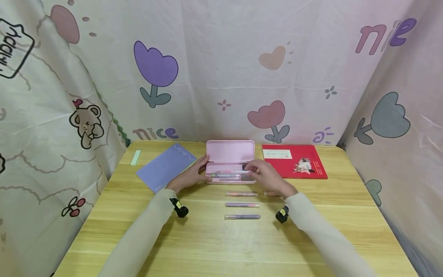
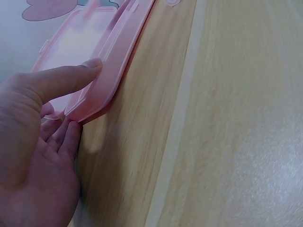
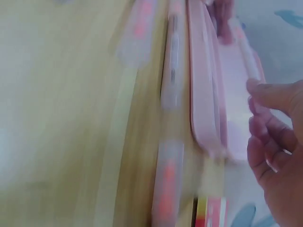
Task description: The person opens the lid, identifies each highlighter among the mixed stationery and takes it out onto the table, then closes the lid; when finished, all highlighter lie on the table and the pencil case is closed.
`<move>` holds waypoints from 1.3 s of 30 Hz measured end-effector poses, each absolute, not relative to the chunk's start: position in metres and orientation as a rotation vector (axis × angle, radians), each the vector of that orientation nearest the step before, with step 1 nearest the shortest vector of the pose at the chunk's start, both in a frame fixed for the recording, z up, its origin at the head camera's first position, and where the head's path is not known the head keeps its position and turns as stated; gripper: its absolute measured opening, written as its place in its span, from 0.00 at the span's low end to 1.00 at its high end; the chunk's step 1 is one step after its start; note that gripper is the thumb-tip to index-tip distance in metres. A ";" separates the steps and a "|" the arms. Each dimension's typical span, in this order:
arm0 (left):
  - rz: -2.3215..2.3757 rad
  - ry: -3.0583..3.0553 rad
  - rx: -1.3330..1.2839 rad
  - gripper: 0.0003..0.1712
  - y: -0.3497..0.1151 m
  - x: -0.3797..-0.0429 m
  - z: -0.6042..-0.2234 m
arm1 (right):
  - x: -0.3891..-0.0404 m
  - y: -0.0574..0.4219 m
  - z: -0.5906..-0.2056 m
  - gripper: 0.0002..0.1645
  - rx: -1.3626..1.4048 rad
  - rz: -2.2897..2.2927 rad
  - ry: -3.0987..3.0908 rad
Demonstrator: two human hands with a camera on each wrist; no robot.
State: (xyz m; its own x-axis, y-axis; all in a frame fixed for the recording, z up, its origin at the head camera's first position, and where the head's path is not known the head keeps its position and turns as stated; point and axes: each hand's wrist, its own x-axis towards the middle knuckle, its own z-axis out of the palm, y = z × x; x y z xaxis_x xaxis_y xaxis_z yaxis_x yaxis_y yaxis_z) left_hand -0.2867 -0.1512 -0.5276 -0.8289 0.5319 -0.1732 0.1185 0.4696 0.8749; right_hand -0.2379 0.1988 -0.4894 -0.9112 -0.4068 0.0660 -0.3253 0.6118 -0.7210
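Note:
A pink pencil case (image 1: 230, 151) stands with its lid raised at the back of the table. My left hand (image 1: 189, 177) grips its left end, the thumb (image 2: 75, 78) on the front wall and the other fingers around the corner. My right hand (image 1: 265, 175) is over the case's right part, pinching a slim pale pen (image 3: 245, 49) between thumb and forefinger. That pen slants across the case in the right wrist view, which is blurred. Another pen (image 1: 221, 176) lies in the case, beside a dark grey piece (image 1: 246, 178) at the right end.
In front of the case lie several capped pens, among them an orange-tinted one (image 1: 241, 194), a purple-pink one (image 1: 242, 205) and a purple one (image 1: 242, 217). A blue notebook (image 1: 166, 167) and a pale green strip (image 1: 135, 157) are left; a red book (image 1: 306, 161) is right.

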 end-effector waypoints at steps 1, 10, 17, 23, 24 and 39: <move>1.322 2.296 0.542 0.65 -0.151 -0.287 -0.528 | -0.236 0.207 -0.488 0.10 -0.615 -1.185 2.748; 1.323 2.299 0.523 0.65 -0.151 -0.286 -0.527 | -0.208 0.277 -0.485 0.13 -0.508 -1.116 2.872; 1.331 2.295 0.528 0.66 -0.152 -0.287 -0.530 | -0.178 0.315 -0.491 0.10 -0.500 -1.083 2.896; 1.327 2.299 0.535 0.65 -0.151 -0.286 -0.528 | -0.149 0.335 -0.504 0.09 -0.494 -1.100 2.892; 1.325 2.299 0.540 0.65 -0.151 -0.287 -0.528 | -0.145 0.338 -0.506 0.09 -0.489 -1.106 2.891; 1.335 2.297 0.554 0.64 -0.151 -0.285 -0.526 | -0.127 0.339 -0.535 0.08 -0.512 -1.142 2.870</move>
State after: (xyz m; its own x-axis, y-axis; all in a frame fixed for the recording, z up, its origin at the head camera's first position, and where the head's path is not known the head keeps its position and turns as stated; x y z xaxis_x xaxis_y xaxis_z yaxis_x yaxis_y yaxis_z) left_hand -0.2850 -0.1508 -0.5265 -0.8302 0.5342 -0.1594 0.1260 0.4583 0.8798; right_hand -0.1270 0.3392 -0.5349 -0.9464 -0.3039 0.1096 -0.2962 0.6805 -0.6702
